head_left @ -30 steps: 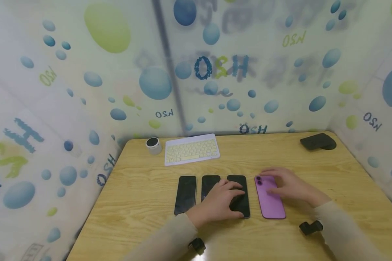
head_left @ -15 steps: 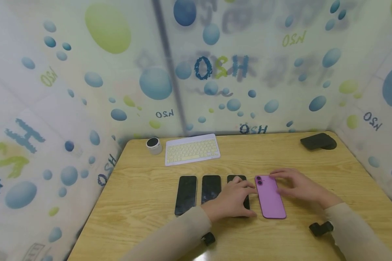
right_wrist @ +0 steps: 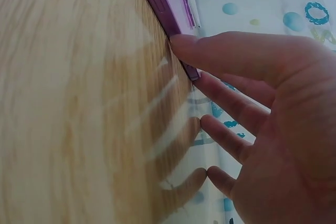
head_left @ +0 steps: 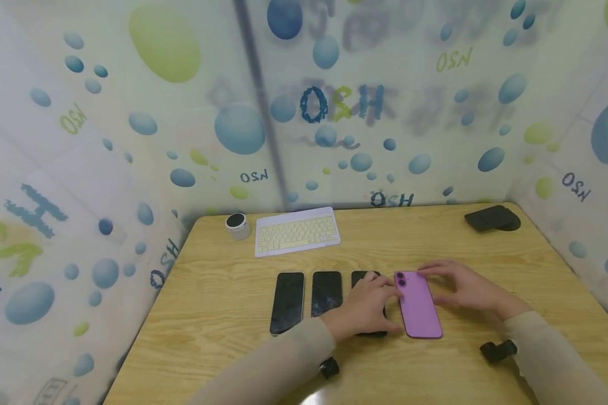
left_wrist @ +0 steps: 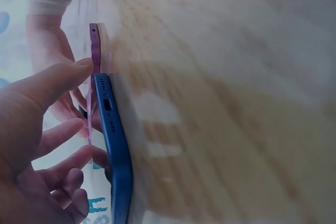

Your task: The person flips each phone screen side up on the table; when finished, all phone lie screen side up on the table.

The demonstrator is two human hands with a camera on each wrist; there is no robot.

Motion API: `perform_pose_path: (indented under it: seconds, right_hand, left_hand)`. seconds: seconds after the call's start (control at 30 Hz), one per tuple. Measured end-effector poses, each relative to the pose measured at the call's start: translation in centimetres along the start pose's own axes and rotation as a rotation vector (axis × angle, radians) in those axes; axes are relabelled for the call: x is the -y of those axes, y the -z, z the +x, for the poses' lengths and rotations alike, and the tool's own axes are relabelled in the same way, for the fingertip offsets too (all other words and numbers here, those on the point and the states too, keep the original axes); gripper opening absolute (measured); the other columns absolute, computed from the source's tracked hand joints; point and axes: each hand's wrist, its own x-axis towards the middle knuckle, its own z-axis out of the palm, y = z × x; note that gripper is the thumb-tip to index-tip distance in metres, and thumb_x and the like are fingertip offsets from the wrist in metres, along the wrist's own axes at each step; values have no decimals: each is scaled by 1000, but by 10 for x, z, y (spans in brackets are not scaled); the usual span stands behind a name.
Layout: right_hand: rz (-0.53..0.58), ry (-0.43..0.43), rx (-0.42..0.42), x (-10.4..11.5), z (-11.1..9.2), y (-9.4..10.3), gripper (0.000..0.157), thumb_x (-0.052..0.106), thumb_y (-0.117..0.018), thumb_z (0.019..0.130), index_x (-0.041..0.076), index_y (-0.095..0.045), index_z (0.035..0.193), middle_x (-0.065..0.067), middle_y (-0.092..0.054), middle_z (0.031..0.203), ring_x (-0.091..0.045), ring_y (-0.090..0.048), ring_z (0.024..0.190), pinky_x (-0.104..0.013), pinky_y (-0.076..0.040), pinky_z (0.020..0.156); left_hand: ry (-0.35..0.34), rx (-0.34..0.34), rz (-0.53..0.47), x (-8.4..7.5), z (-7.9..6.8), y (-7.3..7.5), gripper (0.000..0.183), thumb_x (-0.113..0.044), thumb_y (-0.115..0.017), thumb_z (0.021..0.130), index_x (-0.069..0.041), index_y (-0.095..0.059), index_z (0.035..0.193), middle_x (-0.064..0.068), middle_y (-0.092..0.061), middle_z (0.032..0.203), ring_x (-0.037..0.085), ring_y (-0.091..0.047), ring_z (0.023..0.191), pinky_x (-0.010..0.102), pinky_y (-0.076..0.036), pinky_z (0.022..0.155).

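A purple phone (head_left: 419,306) lies on the table with its camera side up. My right hand (head_left: 468,287) is at its right side; in the right wrist view the thumb (right_wrist: 191,48) touches the phone's edge and the other fingers are spread. My left hand (head_left: 365,306) reaches over a dark-screened phone (head_left: 357,278), hiding most of it, with fingertips close to the purple phone's left edge. The left wrist view shows that covered phone's blue side (left_wrist: 118,156) under the hand. Two more phones, a middle one (head_left: 326,289) and a leftmost one (head_left: 287,304), lie screen up.
Behind the phones, a white keyboard (head_left: 298,232) and a small white cylinder with a dark top (head_left: 238,227) stand near the table's back edge. Dark flat objects (head_left: 491,219) lie at the back right. Patterned fabric walls (head_left: 415,112) enclose the table (head_left: 202,315).
My left hand has moved right across the dark phone toward the purple one. My right hand has shifted right, from over the purple phone to its right edge. The phones look unmoved.
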Motion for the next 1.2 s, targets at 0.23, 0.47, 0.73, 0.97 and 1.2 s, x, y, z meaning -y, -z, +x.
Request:
perform_pose_path:
  seconds: [0.23, 0.47, 0.73, 0.97, 1.2]
  right_hand:
    - [17, -2, 13, -2, 2, -2, 58, 27, -87, 81, 17, -69, 135, -11, -60, 142, -45, -44, 135, -74, -35, 103]
    - [9, -5, 19, -8, 2, -4, 61, 28, -87, 80, 20, -67, 138, -10, -59, 145, -44, -43, 137, -74, -34, 104]
    - [36, -12, 10, -4, 1, -2, 63, 28, -88, 79, 17, -67, 138, -12, -58, 145, -45, -41, 138, -76, -32, 104]
    - [64, -53, 21, -5, 1, -3, 64, 27, -89, 78, 16, -67, 137, -13, -58, 145, -48, -41, 140, -76, -30, 106]
    - [113, -92, 19, -8, 1, -4, 63, 27, -90, 77, 19, -69, 136, -13, -59, 146, -49, -41, 141, -77, -30, 107]
  left_hand:
    - [17, -1, -15, 2, 3, -3, 58, -70, -78, 77, -38, -70, 125, -11, -60, 136, 8, -45, 112, 23, -42, 92]
    - [65, -4, -17, 0, 6, -7, 63, -77, -77, 71, -40, -69, 121, -12, -59, 134, 8, -45, 112, 25, -42, 95]
    - [98, 20, -43, -7, 6, -2, 75, -81, -80, 64, -37, -67, 124, -10, -56, 137, 10, -41, 116, 30, -40, 97]
    - [104, 24, -33, -9, 6, -1, 74, -79, -81, 65, -37, -67, 125, -10, -56, 137, 11, -41, 118, 30, -40, 98]
    - [89, 15, -12, -9, 5, -2, 74, -78, -81, 66, -37, -67, 126, -11, -56, 137, 11, -42, 118, 29, -39, 97]
